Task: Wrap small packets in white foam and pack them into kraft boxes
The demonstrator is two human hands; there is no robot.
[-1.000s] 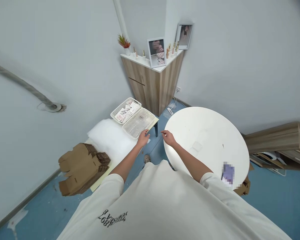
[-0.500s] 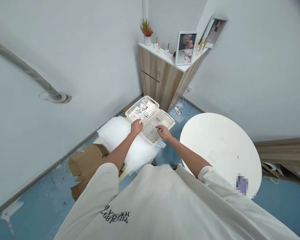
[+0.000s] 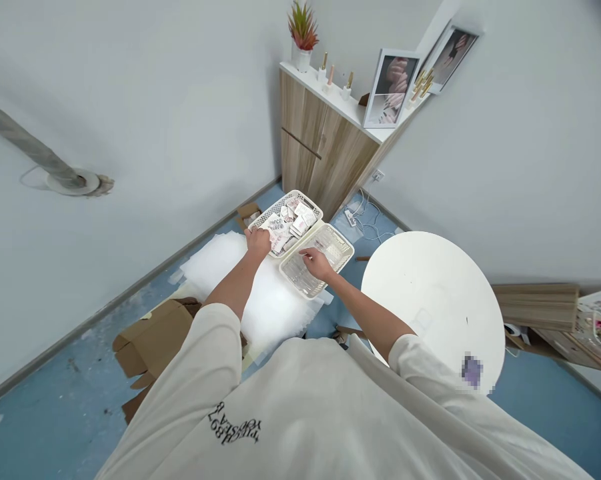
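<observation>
My left hand (image 3: pixel 258 241) is at the left corner of a white plastic basket (image 3: pixel 265 215), its fingers curled over the rim. Small printed cards and packets (image 3: pixel 293 223) lie loosely inside that basket. Directly beside it, a second white basket (image 3: pixel 347 248) holds clear plastic pieces (image 3: pixel 300 270), perhaps small bags or cases. Above these pieces is my right hand (image 3: pixel 317 263), with thumb and fingers drawn together. Whatever may be between its fingertips is too small to make out.
White foam sheeting (image 3: pixel 275 300) lies before the baskets, with flattened cardboard boxes (image 3: pixel 155 337) to its left. A round white table (image 3: pixel 430 280) stands at right. Behind are a wooden cabinet (image 3: pixel 305 147) and a power strip with cables (image 3: pixel 351 217) on the floor.
Both hands have moved from in front of the baskets to over them. My left hand has gone on leftward to the card basket's corner; my right hand stays over the clear pieces.
</observation>
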